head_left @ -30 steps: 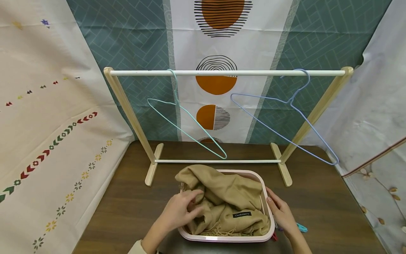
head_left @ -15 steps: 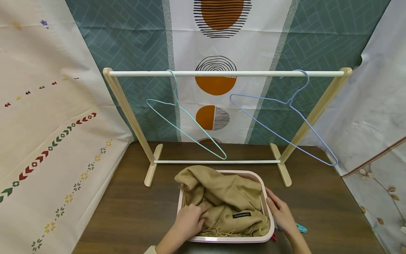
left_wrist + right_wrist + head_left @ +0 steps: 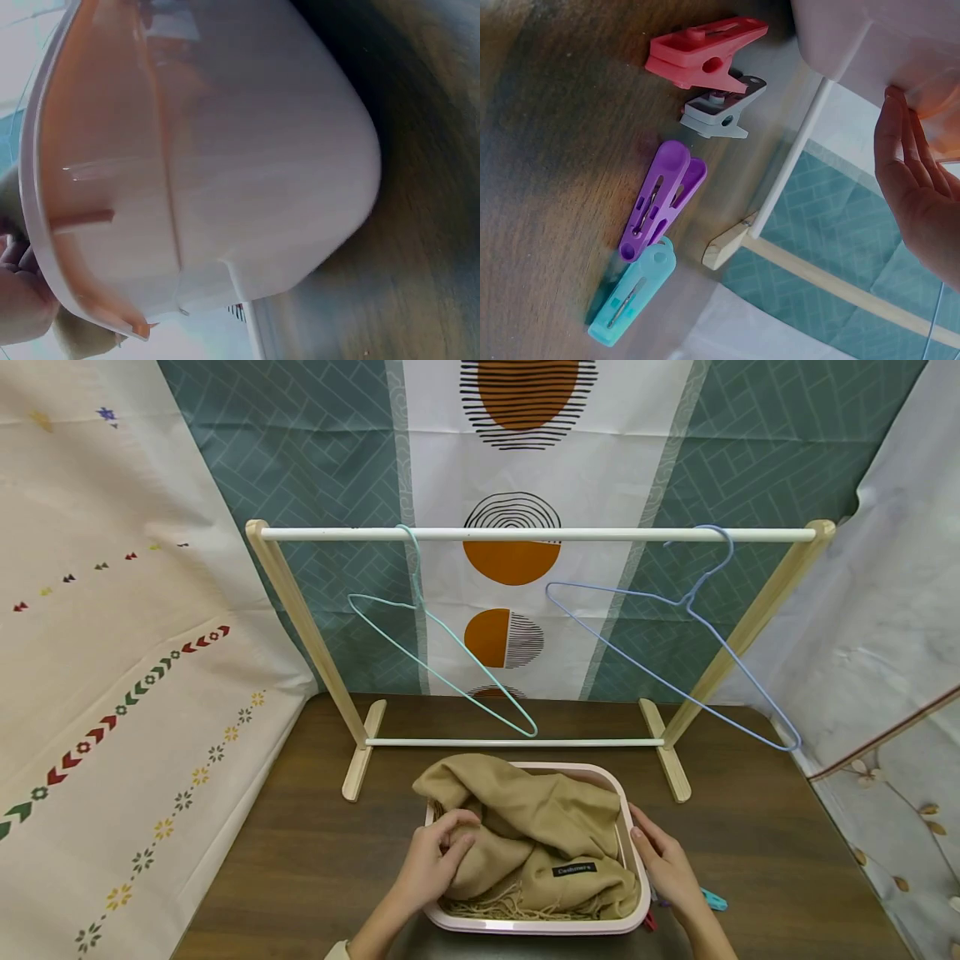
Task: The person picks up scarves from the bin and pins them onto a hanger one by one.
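A tan scarf (image 3: pixel 525 802) with a fringe and a black "Cashmere" label lies bunched in a pink plastic basket (image 3: pixel 555 926). Its upper left part rises over the rim. With curled fingers and thumb, my left hand (image 3: pixel 427 864) pinches a fold of the scarf at the basket's left side; in the left wrist view the basket wall (image 3: pixel 270 165) covers most of the frame. My right hand (image 3: pixel 667 864) rests against the basket's right side. The right wrist view shows that hand's fingers (image 3: pixel 891 142) straight, touching the outer wall under the rim.
Behind the basket stands a rack with a white rail (image 3: pixel 525 534), holding a mint hanger (image 3: pixel 442 677) and a blue hanger (image 3: pixel 660 677). Red (image 3: pixel 705 56), grey (image 3: pixel 724 112), purple (image 3: pixel 660 199) and turquoise (image 3: pixel 634 292) clothespins lie on the table right of the basket.
My left hand has dipped into the scarf and come back up and left, drawing a fold toward the basket's left side. My right hand has stayed at the basket's right side.
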Demonstrator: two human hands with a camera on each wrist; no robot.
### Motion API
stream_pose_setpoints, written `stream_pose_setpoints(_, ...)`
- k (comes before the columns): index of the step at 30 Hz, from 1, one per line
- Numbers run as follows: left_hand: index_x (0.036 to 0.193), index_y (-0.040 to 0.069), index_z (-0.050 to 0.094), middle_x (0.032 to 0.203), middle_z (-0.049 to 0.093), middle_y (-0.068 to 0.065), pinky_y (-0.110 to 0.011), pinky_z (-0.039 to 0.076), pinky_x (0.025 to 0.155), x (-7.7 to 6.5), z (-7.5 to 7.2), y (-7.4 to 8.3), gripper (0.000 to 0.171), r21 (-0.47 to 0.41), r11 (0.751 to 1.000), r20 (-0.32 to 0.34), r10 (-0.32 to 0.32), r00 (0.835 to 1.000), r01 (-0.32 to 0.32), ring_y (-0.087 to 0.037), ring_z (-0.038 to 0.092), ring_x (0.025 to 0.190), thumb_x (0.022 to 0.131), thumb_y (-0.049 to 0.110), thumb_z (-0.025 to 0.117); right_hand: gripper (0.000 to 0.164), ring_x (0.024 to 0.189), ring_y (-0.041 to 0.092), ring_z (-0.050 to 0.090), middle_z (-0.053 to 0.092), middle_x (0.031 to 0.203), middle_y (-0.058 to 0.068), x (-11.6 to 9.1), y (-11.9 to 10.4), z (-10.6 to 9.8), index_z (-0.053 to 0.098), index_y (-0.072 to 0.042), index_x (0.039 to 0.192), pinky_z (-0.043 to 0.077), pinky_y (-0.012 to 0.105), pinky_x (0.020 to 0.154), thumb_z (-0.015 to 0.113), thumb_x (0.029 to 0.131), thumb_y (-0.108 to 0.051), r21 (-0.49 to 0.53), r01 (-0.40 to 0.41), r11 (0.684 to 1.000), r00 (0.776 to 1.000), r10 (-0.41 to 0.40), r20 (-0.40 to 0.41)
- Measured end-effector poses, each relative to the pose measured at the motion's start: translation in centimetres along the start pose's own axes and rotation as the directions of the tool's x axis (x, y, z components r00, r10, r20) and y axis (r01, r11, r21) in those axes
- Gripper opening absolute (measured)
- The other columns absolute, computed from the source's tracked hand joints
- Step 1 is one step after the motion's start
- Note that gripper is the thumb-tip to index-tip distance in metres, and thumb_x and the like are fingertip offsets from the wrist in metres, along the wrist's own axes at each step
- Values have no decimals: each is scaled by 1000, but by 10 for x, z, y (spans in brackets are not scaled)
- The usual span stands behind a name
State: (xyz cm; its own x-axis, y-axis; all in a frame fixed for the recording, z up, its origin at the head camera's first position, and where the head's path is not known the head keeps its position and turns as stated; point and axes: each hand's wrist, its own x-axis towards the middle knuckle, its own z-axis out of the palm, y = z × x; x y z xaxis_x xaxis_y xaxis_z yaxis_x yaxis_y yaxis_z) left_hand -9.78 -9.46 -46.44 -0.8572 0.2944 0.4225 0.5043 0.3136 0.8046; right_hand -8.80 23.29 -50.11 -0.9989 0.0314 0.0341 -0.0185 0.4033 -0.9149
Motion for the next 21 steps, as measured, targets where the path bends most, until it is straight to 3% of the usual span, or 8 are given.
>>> stream_pose_setpoints(2,92,4,66,68,63,-5,-20,46,53,1,0,-2,13,-66,998,-4,11,1000,-11,-4,54,57,85,-3,57,41,105,-9,39,42,132,23,0,0,0,41,2,134,34,6,81,43,97,-15,-3,-1,1000,1000,1,-1)
stream_pose_setpoints(4,94,4,66,87,67,-5,-25,50,69,1,1,-3,17,-100,995,27,15,1000,-12,-14,62,79,85,-6,56,41,105,-8,41,43,131,23,0,0,0,41,1,134,35,8,81,43,97,-15,-4,-2,1000,1000,2,0)
stream_pose_setpoints(6,101,5,65,102,64,-4,-30,46,83,1,1,-4,22,-79,997,86,18,996,-11,-20,59,97,82,-5,59,41,105,-7,42,43,131,22,0,0,0,41,1,134,36,10,81,43,97,-15,-4,-8,1000,1000,8,2)
stream_pose_setpoints(9,117,8,57,115,58,-3,-34,43,87,-2,3,-8,46,17,1000,183,20,983,-24,-20,53,106,73,-3,67,41,105,-6,42,43,131,22,0,1,-1,41,1,135,38,11,81,43,97,-15,-3,-13,1000,1000,13,5)
stream_pose_setpoints(12,120,11,55,116,54,-4,-34,44,83,-4,3,-11,58,128,988,243,58,968,-91,-18,52,104,65,-5,69,41,105,-7,42,43,131,22,0,2,-1,41,1,135,38,11,81,43,97,-15,-1,-10,1000,1000,10,7)
stream_pose_setpoints(17,99,9,67,95,58,-4,-27,47,73,-2,1,-13,43,238,939,279,178,943,-248,-15,56,88,64,-15,62,41,105,-7,42,43,131,23,0,2,-1,40,1,135,37,9,81,43,97,-15,11,1,1000,1000,-1,9)
stream_pose_setpoints(21,81,6,68,84,62,-2,-23,47,71,4,-6,-12,25,226,941,302,179,936,-252,-15,58,80,69,-15,62,41,104,-6,42,43,131,23,0,2,-1,40,1,135,38,12,81,43,97,-15,5,-7,1000,1000,7,9)
